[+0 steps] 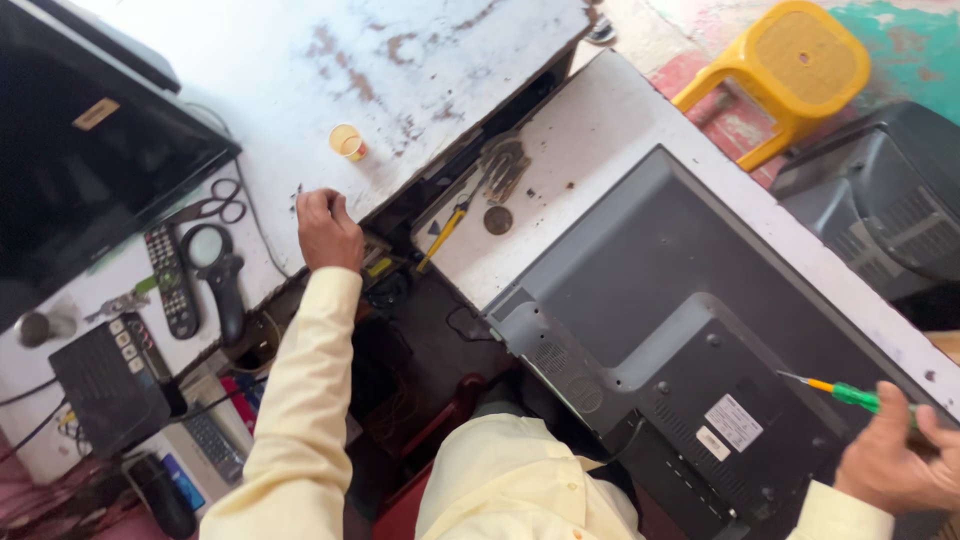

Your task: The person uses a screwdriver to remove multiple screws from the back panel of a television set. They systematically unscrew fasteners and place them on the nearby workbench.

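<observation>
Fig.: My right hand [893, 462] w/ fingers clenched on a screwdriver [845, 393], tip over the TV [690, 330] lying back-up on the surface [600, 130]. Driver: light, stiff; I take it by the green handle. Left hand [327, 230], arm outstretched, fingers curled at the surface edge, holding nothing visible.

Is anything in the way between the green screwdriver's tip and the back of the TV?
Nothing visible. The right hand holds the green screwdriver, and its tip hangs over the grey TV back with only open space between. The left hand rests far off on the white bench.
</observation>
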